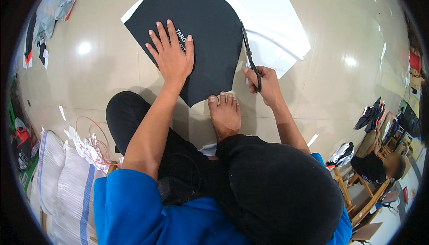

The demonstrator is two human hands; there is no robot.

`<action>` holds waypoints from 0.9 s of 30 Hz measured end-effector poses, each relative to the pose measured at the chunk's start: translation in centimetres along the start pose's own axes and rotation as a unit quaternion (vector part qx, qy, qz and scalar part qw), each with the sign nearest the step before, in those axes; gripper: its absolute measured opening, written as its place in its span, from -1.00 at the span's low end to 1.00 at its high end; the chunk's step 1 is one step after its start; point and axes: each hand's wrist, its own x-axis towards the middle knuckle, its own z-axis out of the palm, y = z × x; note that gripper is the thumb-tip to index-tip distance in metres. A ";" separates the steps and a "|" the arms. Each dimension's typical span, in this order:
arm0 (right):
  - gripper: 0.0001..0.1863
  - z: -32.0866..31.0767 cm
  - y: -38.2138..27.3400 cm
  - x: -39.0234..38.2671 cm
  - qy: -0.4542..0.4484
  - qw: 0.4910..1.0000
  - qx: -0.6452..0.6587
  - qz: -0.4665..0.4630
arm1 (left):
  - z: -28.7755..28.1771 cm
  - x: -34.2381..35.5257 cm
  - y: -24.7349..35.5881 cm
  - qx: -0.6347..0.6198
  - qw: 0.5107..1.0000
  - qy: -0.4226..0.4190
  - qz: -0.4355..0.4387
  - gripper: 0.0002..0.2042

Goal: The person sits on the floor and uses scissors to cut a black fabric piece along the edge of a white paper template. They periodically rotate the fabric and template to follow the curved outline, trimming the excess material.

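Observation:
A black printed fabric piece (210, 26) with a curved top lies flat on the tiled floor, its right part bordered by white fabric (272, 26). My left hand (173, 57) rests flat on the black piece, fingers spread, beside the pale lettering. In my right hand (268, 86) is a pair of black-handled scissors (248, 50). The blades point away from me along the right edge of the black piece, where it meets the white. Whether the blades are parted is hard to see. My bare foot (225, 115) touches down by the near edge of the black piece.
White woven sacks (67, 178) stand at the left, with white scraps (87, 149) and a reddish cord by them. Grey and black fabric (53, 12) lies far left. At the right are bundled garments (342, 154), wooden furniture (368, 202) and another person (373, 166).

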 end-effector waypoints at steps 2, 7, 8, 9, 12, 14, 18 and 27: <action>-0.57 0.2 0.0 0.2 0.004 1.000 0.001 0.000 | 0.0 0.0 0.0 0.000 1.000 0.006 0.002 -0.21; -0.56 1.0 -0.6 0.2 0.014 1.000 -0.001 -0.009 | 0.0 -0.1 -0.2 -0.009 1.000 0.021 0.008 -0.23; -0.56 1.1 -0.8 0.3 0.017 1.000 -0.005 -0.007 | 0.1 -0.1 -0.2 -0.007 1.000 0.025 0.010 -0.23; -0.56 1.2 -0.9 0.3 0.020 1.000 -0.008 -0.006 | 0.1 0.0 -0.2 -0.006 0.999 0.029 0.011 -0.23; -0.56 1.2 -1.0 0.3 0.025 1.000 -0.013 -0.009 | -0.1 0.0 -0.1 -0.020 1.000 0.019 0.010 -0.24; -0.56 1.1 -0.9 0.3 0.025 1.000 -0.016 -0.012 | -0.1 0.0 0.0 -0.024 0.999 0.021 0.011 -0.24; -0.57 1.0 -0.8 0.6 0.023 0.999 -0.025 -0.011 | -0.1 0.0 0.0 -0.028 0.999 0.032 0.012 -0.24; -0.59 1.0 -0.7 0.8 0.026 0.999 -0.013 -0.014 | 0.2 0.0 -0.3 -0.011 1.000 0.023 0.009 -0.23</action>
